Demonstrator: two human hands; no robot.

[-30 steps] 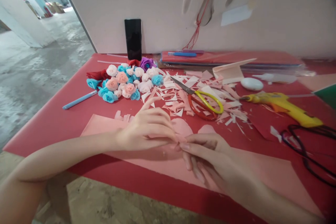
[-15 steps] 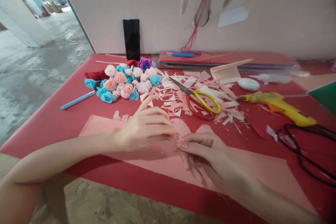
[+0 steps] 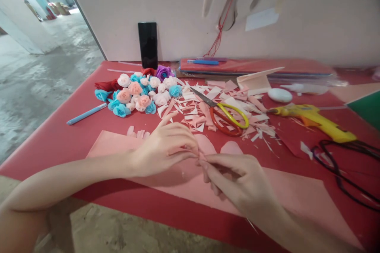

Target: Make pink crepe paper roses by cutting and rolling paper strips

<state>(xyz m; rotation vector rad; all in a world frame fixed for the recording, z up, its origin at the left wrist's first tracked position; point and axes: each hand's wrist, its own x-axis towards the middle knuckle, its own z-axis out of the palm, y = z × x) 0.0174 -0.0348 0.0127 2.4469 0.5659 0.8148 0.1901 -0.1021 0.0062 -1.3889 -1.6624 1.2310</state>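
Both my hands meet over a large pink paper sheet (image 3: 285, 191) on the red table (image 3: 56, 138). My left hand (image 3: 166, 146) pinches a small pink paper piece (image 3: 201, 155) with thumb and fingers, its little finger raised. My right hand (image 3: 240, 180) pinches the same piece from the right, fingers curled in. Cut pink petal shapes (image 3: 231, 148) lie just behind the hands.
A heap of small paper roses (image 3: 139, 93) in pink, blue, white and purple lies at the back left, with a blue pen (image 3: 86, 114). Scissors (image 3: 225, 114) rest on paper scraps. A yellow glue gun (image 3: 317, 120), black cable (image 3: 344, 166), white oval object (image 3: 280, 95) and black phone (image 3: 147, 45) stand around.
My right hand's fingers have curled in and closed tighter on the pink piece. The view has shifted slightly; the left hand stays in its pinch.
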